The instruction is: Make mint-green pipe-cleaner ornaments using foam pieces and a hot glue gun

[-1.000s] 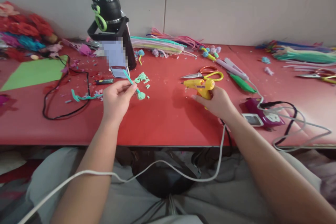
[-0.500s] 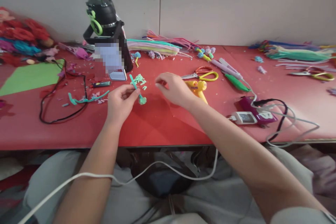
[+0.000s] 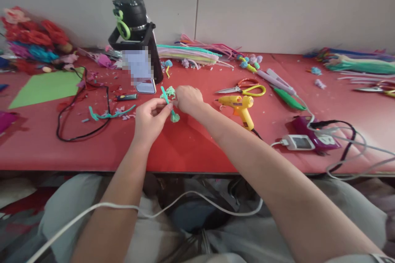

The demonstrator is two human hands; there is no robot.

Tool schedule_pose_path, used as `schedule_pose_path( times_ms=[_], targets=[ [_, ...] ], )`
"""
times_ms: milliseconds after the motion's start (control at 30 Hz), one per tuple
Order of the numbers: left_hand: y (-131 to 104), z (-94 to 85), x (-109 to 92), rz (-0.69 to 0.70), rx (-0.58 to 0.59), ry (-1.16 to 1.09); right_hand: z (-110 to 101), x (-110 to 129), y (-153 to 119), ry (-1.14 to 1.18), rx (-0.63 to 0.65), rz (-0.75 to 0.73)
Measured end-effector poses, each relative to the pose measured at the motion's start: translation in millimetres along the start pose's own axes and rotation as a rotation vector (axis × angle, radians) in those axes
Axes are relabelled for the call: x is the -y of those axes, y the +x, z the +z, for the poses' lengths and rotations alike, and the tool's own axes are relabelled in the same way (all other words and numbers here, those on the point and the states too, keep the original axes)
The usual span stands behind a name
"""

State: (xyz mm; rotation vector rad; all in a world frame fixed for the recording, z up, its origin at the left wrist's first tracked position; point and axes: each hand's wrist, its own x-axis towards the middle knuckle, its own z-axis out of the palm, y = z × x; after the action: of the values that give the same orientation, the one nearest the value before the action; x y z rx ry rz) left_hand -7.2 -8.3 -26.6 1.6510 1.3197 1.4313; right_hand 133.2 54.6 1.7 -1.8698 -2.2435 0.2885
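Observation:
My left hand [image 3: 153,120] is closed in a pinch around a teal pipe cleaner stem [image 3: 164,95], whose fluffy green cluster [image 3: 175,117] hangs below the fingertips. My right hand [image 3: 189,99] is right beside it, with fingers bent down and together over a small heap of pale green cut pieces [image 3: 170,91]. Its fingertips are mostly hidden behind the hand, so what they hold cannot be made out. To the right of this hand lies a yellow glue gun [image 3: 237,106], with red-and-yellow handled scissors [image 3: 243,88] just behind it.
A black bottle [image 3: 131,12] with a phone [image 3: 138,70] leaning on it stands at the back left. Bundles of pipe cleaners [image 3: 188,54] lie along the wall. A purple power bank [image 3: 327,137] and cables sit at right. A black cord [image 3: 74,138] loops at left.
My right hand has moved left, from above the glue gun to the green pieces, uncovering the glue gun. The left hand still holds the stem. The view has shifted slightly.

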Motion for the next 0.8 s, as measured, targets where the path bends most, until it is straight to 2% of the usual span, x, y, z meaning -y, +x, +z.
schedule_pose_path(
  times_ms=[100,200,333,433,500,600,800],
  targets=[
    [0,-0.1,-1,-0.001,0.005,-0.009,0,-3,-1,0.072,-0.017,0.000],
    [0,-0.1,-1,-0.020,0.004,-0.025,-1,-11,-5,0.281,-0.066,0.008],
    [-2,2.2,-5,-0.051,0.067,-0.067,-4,-27,-24,0.807,-0.074,-0.014],
    [-5,7.5,-8,-0.063,0.135,-0.089,-5,-37,-47,1.220,0.021,-0.002],
    [-8,12.3,-9,-0.062,0.175,-0.108,-3,-43,-62,1.378,0.083,0.020],
    [-12,18.4,-11,-0.052,0.234,-0.126,3,-48,-78,1.363,0.043,0.005],
    [-16,20.8,-19,-0.080,0.271,-0.138,9,-51,-93,1.149,-0.272,-0.013]
  ],
)
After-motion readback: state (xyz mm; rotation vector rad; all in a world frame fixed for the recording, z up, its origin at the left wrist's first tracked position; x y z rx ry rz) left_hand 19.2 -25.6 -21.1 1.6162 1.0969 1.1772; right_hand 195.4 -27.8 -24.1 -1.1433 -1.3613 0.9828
